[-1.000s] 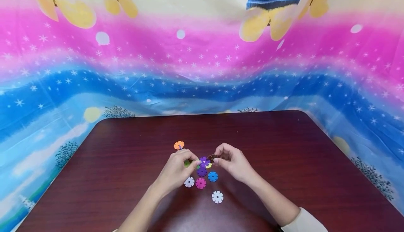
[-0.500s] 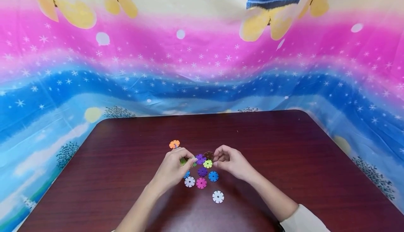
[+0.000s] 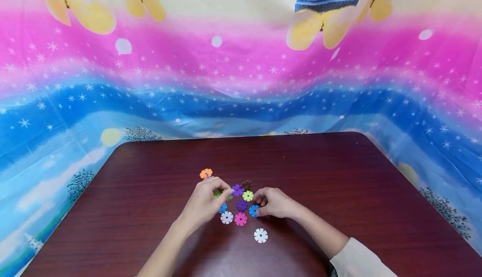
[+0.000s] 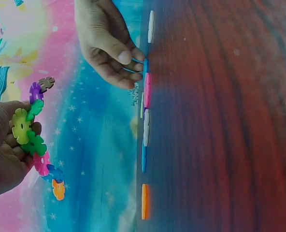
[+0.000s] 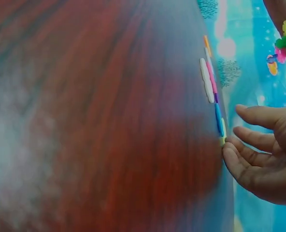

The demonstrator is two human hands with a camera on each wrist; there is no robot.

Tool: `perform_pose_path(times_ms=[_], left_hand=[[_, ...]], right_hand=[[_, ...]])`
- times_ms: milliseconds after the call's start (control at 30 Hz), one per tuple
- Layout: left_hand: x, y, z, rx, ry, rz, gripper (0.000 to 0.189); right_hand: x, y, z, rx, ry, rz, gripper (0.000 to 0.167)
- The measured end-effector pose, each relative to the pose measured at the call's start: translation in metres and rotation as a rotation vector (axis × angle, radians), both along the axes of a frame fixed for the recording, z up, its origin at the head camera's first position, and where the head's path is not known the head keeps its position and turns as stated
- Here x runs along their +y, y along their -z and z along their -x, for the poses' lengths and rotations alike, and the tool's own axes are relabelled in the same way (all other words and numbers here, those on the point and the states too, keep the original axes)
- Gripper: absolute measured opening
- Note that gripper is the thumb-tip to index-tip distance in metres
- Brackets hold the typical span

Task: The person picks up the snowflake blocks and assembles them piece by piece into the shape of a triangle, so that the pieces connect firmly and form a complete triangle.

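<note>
My left hand (image 3: 203, 198) holds up a chain of slotted plastic snowflake discs (image 4: 22, 126), pinching it near the middle. The chain runs from a brown disc (image 4: 47, 84) through purple, green, yellow, pink and blue to an orange disc (image 4: 58, 190) at its other end. My right hand (image 3: 278, 203) is low over the table, its thumb tip at the right edge of a flat blue disc (image 3: 253, 211) and its fingers loosely bent. A yellow-green disc (image 3: 247, 196) and a dark purple disc (image 3: 242, 205) lie to the left of that hand.
A pink disc (image 3: 240, 219) and a white disc (image 3: 226, 217) lie nearer me, with another white disc (image 3: 260, 235) closest. A second blue disc (image 3: 223, 208) shows beside the left wrist. The dark red table (image 3: 320, 164) ends at a printed cloth backdrop (image 3: 241, 80).
My right hand let go of the brown end of the chain and came down to the blue disc. My left hand shifted slightly left with the chain.
</note>
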State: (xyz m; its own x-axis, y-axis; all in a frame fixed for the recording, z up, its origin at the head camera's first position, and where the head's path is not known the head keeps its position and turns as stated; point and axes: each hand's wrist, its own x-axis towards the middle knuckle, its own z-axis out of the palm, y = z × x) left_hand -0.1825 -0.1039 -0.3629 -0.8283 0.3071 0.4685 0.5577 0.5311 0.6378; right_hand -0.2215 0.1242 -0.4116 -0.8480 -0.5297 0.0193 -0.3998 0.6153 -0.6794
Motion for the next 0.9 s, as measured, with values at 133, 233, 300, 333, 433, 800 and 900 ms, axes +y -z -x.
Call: perform_pose_path(times_ms=[133,233,300,333,433,800,900], left_hand=[[-0.0016,0.0001,-0.0003,-0.008,0.001,-0.001,0.008],[-0.0027,0.0002,-0.0002,-0.01,0.0,-0.003,0.008],[-0.0033,0.0004,-0.0002,-0.01,-0.003,-0.003,0.008],[-0.0036,0.0006,-0.0003,-0.011,-0.005,-0.003,0.008],[-0.0043,0.0014,-0.0002,-0.007,-0.011,-0.001,0.009],[-0.0057,0.0019,0.0012,-0.015,-0.012,0.0,0.009],[-0.0056,0.002,0.0016,-0.014,-0.012,0.0,0.009]], right_hand=[[-0.0015,0.0034,0.0015,0.055,-0.01,-0.045,0.029],[-0.0032,0.0053,0.0012,0.077,-0.004,-0.07,0.028],[-0.0044,0.0068,0.0006,0.086,0.004,-0.089,0.028],[-0.0051,0.0071,0.0001,0.089,0.007,-0.097,0.028],[-0.0063,0.0077,-0.0006,0.095,0.012,-0.111,0.027],[-0.006,0.0079,-0.0009,0.089,0.018,-0.095,0.027],[-0.0043,0.0076,-0.0008,0.077,0.02,-0.078,0.027]])
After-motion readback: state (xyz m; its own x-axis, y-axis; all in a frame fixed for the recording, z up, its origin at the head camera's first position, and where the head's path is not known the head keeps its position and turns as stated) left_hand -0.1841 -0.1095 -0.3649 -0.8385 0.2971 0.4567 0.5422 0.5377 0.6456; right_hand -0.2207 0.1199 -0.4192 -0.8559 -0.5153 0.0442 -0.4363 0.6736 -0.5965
